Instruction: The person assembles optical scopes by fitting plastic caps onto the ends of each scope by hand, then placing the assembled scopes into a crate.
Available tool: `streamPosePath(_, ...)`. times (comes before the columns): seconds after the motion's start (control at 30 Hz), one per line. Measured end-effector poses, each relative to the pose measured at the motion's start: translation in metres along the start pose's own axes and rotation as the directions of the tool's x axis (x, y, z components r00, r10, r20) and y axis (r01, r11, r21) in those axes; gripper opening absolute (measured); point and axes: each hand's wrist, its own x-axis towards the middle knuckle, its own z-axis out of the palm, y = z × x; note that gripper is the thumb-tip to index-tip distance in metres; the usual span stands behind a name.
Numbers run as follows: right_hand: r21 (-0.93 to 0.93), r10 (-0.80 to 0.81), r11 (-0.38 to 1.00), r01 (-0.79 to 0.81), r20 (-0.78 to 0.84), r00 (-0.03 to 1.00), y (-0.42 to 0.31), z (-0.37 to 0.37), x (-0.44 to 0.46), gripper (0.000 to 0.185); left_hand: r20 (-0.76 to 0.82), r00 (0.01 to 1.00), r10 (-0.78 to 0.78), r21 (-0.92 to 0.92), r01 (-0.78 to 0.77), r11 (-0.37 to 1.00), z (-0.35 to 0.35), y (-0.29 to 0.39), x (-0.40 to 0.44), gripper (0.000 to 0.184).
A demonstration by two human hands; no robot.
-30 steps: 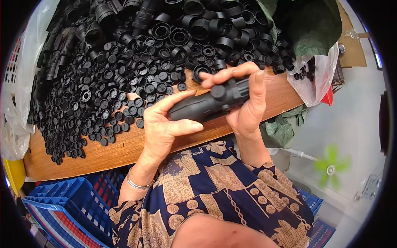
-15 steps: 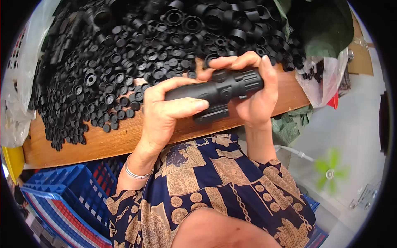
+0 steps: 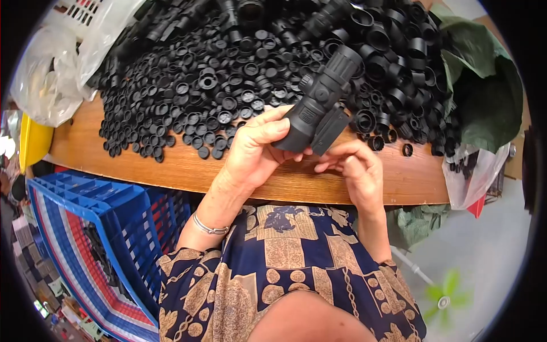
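Observation:
A black scope (image 3: 322, 97) with a ribbed end cap and a flat mount along its side is tilted up and to the right over the table. My left hand (image 3: 259, 142) is closed around its lower, wider end, thumb on top. Just below and right of the mount is my right hand (image 3: 359, 174), apart from the scope, its fingers loosely bent with nothing visible in them. Beyond both hands, small black caps (image 3: 194, 119) lie spread in a large pile.
Larger black rings (image 3: 393, 74) are heaped at the back right, beside a dark green sack (image 3: 484, 85). The wooden table (image 3: 188, 176) has its front edge close to my body. Blue crates (image 3: 108, 199) stand at lower left, and a green fan (image 3: 444, 301) at lower right.
The scope has swung from nearly level to steeply upright. My right hand has let go of its ribbed end and moved down. The view has shifted left.

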Motion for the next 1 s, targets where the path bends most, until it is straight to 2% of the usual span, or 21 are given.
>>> streamPosePath(0.03, -0.063, 0.024, 0.998, -0.024, -0.003, 1.000, 0.002, 0.003, -0.001, 0.031, 0.044, 0.999, -0.015, -0.062, 0.018, 0.998, -0.007, 0.002, -0.001, 0.055)
streamPosePath(0.13, -0.192, 0.051, 0.980, -0.053, -0.019, 0.999, 0.009, 0.008, -0.001, 0.023, 0.017, 1.000, 0.018, -0.119, -0.016, 0.993, -0.008, 0.009, -0.007, 0.067)
streamPosePath(0.2, -0.227, 0.053, 0.972, -0.060, -0.037, 0.998, 0.013, 0.007, -0.001, 0.020, -0.039, 0.995, 0.092, -0.160, -0.097, 0.982, -0.001, 0.024, -0.020, 0.066)
streamPosePath(0.3, -0.232, 0.053, 0.970, -0.071, -0.084, 0.995, 0.015, 0.003, -0.001, 0.017, -0.229, 0.921, 0.314, -0.335, -0.377, 0.863, 0.023, 0.057, -0.059, 0.068)
streamPosePath(0.33, -0.230, 0.043, 0.971, -0.061, -0.080, 0.996, 0.015, 0.003, -0.001, 0.017, -0.098, 0.871, 0.481, -0.542, -0.452, 0.708, 0.026, 0.069, -0.075, 0.074)
streamPosePath(0.37, -0.229, 0.034, 0.972, -0.051, -0.078, 0.996, 0.016, 0.004, -0.001, 0.016, 0.075, 0.683, 0.727, -0.481, -0.614, 0.627, 0.030, 0.087, -0.082, 0.080)
streamPosePath(0.4, -0.228, 0.026, 0.973, -0.043, -0.077, 0.997, 0.017, 0.005, -0.001, 0.016, 0.094, 0.484, 0.870, -0.427, -0.770, 0.474, 0.033, 0.103, -0.099, 0.090)
streamPosePath(0.43, -0.222, 0.028, 0.974, -0.047, -0.085, 0.996, 0.017, 0.006, -0.001, 0.016, 0.252, 0.358, 0.899, -0.359, -0.828, 0.431, 0.029, 0.118, -0.114, 0.103)
streamPosePath(0.47, -0.214, 0.031, 0.976, -0.049, -0.090, 0.996, 0.018, 0.007, -0.001, 0.015, 0.294, 0.264, 0.918, -0.264, -0.901, 0.344, 0.024, 0.126, -0.126, 0.115)
streamPosePath(0.53, -0.217, 0.027, 0.975, -0.048, -0.095, 0.995, 0.020, 0.008, -0.001, 0.014, 0.239, 0.386, 0.891, -0.230, -0.869, 0.438, 0.020, 0.132, -0.117, 0.109)
streamPosePath(0.6, -0.242, 0.013, 0.970, -0.035, -0.093, 0.996, 0.020, 0.006, 0.000, 0.014, -0.002, 0.559, 0.829, 0.108, -0.824, 0.556, 0.011, 0.125, -0.084, 0.089)
streamPosePath(0.67, -0.259, -0.004, 0.966, -0.021, -0.095, 0.995, 0.021, 0.006, -0.001, 0.013, -0.073, 0.738, 0.670, 0.420, -0.587, 0.692, 0.009, 0.124, -0.043, 0.071)
streamPosePath(0.73, -0.286, -0.029, 0.958, -0.001, -0.100, 0.995, 0.021, 0.008, -0.001, 0.013, -0.076, 0.755, 0.652, 0.823, -0.322, 0.469, 0.010, 0.118, 0.006, 0.064)
streamPosePath(0.8, -0.318, -0.046, 0.948, 0.010, -0.107, 0.993, 0.022, 0.010, -0.004, 0.012, 0.025, 0.719, 0.694, 0.972, -0.181, 0.153, 0.008, 0.109, 0.050, 0.066)
streamPosePath(0.87, -0.364, -0.067, 0.931, 0.024, -0.107, 0.992, 0.021, 0.012, -0.004, 0.012, 0.284, 0.655, 0.700, 0.950, -0.093, -0.298, -0.007, 0.110, 0.086, 0.070)
streamPosePath(0.9, -0.372, -0.078, 0.928, 0.034, -0.102, 0.992, 0.022, 0.011, -0.004, 0.012, 0.421, 0.606, 0.675, 0.855, -0.015, -0.519, -0.013, 0.109, 0.102, 0.071)
streamPosePath(0.93, -0.380, -0.092, 0.924, 0.049, -0.096, 0.991, 0.023, 0.010, -0.003, 0.011, 0.473, 0.599, 0.647, 0.807, 0.000, -0.590, -0.015, 0.108, 0.114, 0.070)
streamPosePath(1.0, -0.375, -0.102, 0.925, 0.055, -0.108, 0.989, 0.024, 0.012, -0.003, 0.011, 0.488, 0.566, 0.665, 0.784, 0.052, -0.619, -0.018, 0.110, 0.130, 0.060)
